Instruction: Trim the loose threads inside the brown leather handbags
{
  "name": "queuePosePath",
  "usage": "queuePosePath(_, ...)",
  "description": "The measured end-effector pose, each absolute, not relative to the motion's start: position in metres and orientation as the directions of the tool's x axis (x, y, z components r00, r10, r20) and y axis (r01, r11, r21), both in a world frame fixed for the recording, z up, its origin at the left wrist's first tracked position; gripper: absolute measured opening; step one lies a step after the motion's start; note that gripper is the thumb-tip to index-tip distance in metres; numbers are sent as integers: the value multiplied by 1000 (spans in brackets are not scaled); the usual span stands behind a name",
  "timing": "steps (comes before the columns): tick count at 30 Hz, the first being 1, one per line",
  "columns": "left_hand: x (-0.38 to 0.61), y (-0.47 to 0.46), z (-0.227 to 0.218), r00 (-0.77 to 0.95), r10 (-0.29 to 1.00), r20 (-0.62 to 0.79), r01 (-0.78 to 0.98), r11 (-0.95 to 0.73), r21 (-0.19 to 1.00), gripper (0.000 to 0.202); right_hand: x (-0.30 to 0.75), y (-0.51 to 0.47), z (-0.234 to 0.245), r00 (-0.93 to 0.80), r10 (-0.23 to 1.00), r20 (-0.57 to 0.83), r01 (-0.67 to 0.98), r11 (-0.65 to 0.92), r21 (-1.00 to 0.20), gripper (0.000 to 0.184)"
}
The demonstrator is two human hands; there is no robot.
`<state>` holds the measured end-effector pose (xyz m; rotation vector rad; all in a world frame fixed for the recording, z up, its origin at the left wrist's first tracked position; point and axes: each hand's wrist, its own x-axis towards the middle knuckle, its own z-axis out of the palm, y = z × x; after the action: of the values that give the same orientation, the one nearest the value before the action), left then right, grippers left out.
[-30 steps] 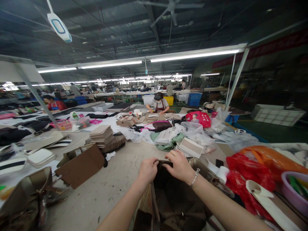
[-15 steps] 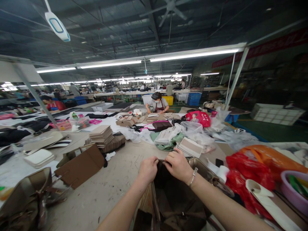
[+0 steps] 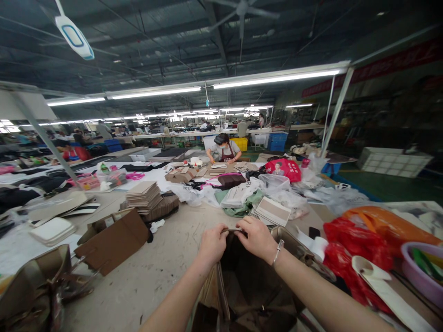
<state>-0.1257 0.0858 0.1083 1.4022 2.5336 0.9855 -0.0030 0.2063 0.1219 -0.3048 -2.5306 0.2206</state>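
Note:
A dark brown bag [image 3: 258,286] stands with its mouth facing up at the near edge of the table, right below my arms. My left hand [image 3: 212,242] pinches its far upper rim between thumb and fingers. Close beside it, my right hand [image 3: 256,237], with a bracelet at the wrist, grips the same rim. A short stretch of edge shows between the two hands. The bag's inside is dark, with a small shiny metal piece low down. Part of its right side is hidden by my right forearm.
Left on the table [image 3: 148,276] are a brown bag [image 3: 112,242], another bag [image 3: 34,286] and stacked brown pieces [image 3: 143,198]. A red plastic bag [image 3: 356,244] and a purple basin [image 3: 422,272] stand right. Across the table a co-worker [image 3: 224,150] handles flat pieces.
My view has shifted slightly, so the surroundings sit a little further left. Both hands keep their hold on the bag's rim, almost in the same place.

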Motion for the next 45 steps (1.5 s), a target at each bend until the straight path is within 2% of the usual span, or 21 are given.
queuePosePath(3, -126, 87, 108, -546, 804, 233, 728, 319, 607, 26, -2, 208, 122, -824, 223, 521, 126, 968, -216, 6)
queuePosePath(6, -126, 88, 108, -509, 827, 238, 733, 272, 623, 22, -1, 210, 122, -825, 204, 527, 93, 969, -230, 8)
queuePosePath(15, -125, 93, 106, -555, 802, 222, 729, 340, 594, 22, 3, 212, 125, -848, 183, 497, 58, 965, -257, 29)
queuePosePath(21, -125, 93, 108, -548, 807, 220, 735, 338, 588, 21, 0, 218, 120, -867, 223, 446, 102, 955, -278, 11)
queuePosePath(35, -128, 91, 105, -528, 810, 254, 712, 260, 652, 23, -8, 221, 115, -882, 276, 383, 123, 918, -378, 12)
queuePosePath(45, -128, 94, 107, -523, 819, 236, 699, 254, 668, 20, -4, 217, 120, -895, 225, 386, 113, 950, -291, 10)
